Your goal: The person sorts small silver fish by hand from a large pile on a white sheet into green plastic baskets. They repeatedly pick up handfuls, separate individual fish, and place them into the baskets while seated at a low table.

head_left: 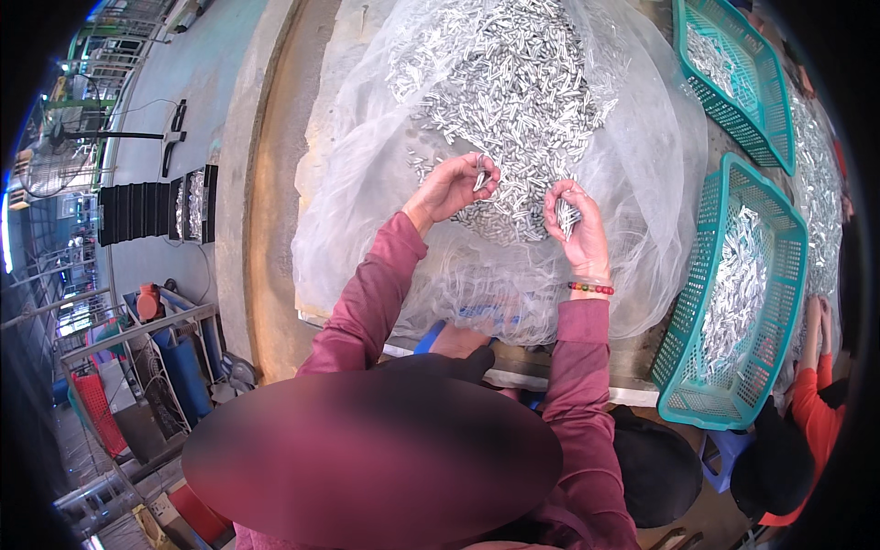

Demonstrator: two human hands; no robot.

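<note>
Workbench surface carries a clear plastic sheet (642, 183) heaped with small metal pieces (513, 82). Your left hand (454, 188) and right hand (576, 225) each pinch several pieces. Two teal baskets (697, 275) are part-filled; most of the heap remains.

The left hand (451, 188) is raised over a heap of small silver metal pieces (513, 82), its fingers curled round a few of them; the right hand (577, 220), just beside it, pinches a small bundle of the same pieces; a beaded bracelet (590, 288) sits on the right wrist; the heap lies on a clear plastic sheet (367, 183) beneath both hands; to the right of the right hand stands a teal basket (697, 266) with more pieces; a second teal basket (761, 128) lies beyond it.
</note>
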